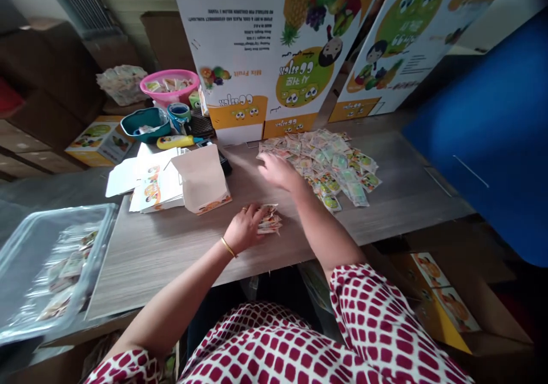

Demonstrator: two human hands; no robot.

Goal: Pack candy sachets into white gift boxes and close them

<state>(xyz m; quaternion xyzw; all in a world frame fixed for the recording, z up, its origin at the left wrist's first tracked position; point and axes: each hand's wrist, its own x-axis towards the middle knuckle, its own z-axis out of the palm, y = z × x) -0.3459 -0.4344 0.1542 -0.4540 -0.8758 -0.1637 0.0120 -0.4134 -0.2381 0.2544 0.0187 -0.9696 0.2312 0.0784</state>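
Note:
My left hand [245, 227], with a gold bangle at the wrist, closes around the side of a small stack of candy sachets [270, 223] on the table. Its thumb and fingers rest on the stack. Farther up, my right hand [277, 170] is at the left edge of a loose pile of candy sachets [325, 158]. Its fingers are slightly bent and apart, and no sachet shows in them. The sachets have clear wrappers with green, orange and pale prints.
Tall printed cartons [257, 47] stand behind the pile. Flat white boxes [158, 181] and an open box [203, 178] lie left, near a teal bowl [145, 124] and pink basket [171, 90]. A clear bin [107, 218] holds sachets. Something blue [483, 133] hangs over the right.

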